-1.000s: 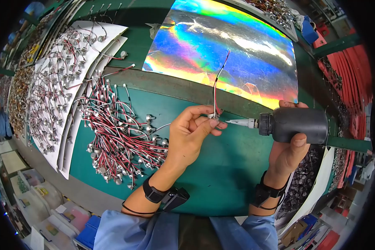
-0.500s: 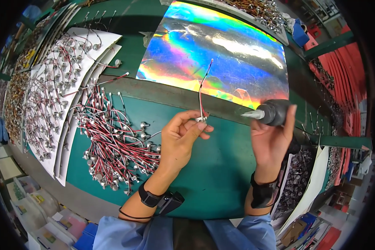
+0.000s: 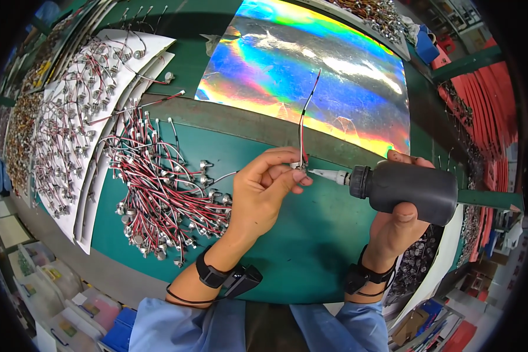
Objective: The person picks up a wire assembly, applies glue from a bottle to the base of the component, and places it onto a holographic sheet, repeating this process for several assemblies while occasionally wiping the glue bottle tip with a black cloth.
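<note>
My left hand (image 3: 264, 185) pinches a small metal component with wires (image 3: 299, 166) between thumb and fingers. Its red, white and black leads (image 3: 303, 126) stand up from the grip toward the shiny sheet. In my right hand (image 3: 402, 226) lies a dark squeeze bottle (image 3: 416, 186), held sideways. The pale tapered nozzle (image 3: 333, 175) points left, its tip right at the component; whether they touch I cannot tell. Left of my left hand, a heap of similar wired components (image 3: 164, 199) covers part of the green work surface (image 3: 299, 246).
A shiny rainbow-coloured sheet (image 3: 311, 70) lies beyond my hands. White boards (image 3: 85, 193) bearing more wired components are stacked at the left. Dark round parts (image 3: 413, 258) fill a tray at the right, near red stacked sheets (image 3: 481, 111). Plastic boxes (image 3: 64, 281) stand lower left.
My right hand has turned the bottle sideways and brought its nozzle up to the component. My left hand has shifted slightly right, still pinching the component.
</note>
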### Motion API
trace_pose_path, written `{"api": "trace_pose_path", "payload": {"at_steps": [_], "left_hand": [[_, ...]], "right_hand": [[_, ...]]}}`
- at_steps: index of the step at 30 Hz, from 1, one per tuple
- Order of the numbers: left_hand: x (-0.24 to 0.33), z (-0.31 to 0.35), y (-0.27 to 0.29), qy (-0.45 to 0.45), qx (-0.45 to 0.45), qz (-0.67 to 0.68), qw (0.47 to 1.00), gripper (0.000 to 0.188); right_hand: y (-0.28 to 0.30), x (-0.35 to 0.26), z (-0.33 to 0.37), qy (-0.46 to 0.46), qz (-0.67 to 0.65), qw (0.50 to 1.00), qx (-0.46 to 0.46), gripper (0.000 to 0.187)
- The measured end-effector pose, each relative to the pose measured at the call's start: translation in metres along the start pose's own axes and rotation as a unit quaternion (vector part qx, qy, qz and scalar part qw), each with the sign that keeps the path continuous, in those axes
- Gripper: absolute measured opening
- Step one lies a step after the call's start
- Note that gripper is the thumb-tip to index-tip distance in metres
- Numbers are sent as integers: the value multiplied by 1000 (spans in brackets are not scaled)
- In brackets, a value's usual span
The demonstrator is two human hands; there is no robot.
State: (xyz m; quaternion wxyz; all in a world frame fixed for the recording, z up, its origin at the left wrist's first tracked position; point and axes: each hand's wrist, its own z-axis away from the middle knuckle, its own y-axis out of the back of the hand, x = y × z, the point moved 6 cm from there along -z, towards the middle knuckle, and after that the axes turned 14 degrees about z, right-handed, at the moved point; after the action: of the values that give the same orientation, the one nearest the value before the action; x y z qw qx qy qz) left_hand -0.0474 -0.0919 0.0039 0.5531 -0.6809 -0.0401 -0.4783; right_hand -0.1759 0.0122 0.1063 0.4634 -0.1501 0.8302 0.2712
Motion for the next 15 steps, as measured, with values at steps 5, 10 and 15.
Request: {"api": "trace_pose_path", "payload": {"at_steps": [5,10,15], "left_hand": [[-1,1,0,-11,-9,12,1000,16],[-3,1,-1,-20,-12,15,1000,15],[-2,1,-1,-25,-18,15,999,15]], "right_hand": [[2,0,1,-6,-16,1000,8,77],[1,2,1,-4,-17,1000,8,76],[0,6,1,-7,-17,1000,12,76]]}}
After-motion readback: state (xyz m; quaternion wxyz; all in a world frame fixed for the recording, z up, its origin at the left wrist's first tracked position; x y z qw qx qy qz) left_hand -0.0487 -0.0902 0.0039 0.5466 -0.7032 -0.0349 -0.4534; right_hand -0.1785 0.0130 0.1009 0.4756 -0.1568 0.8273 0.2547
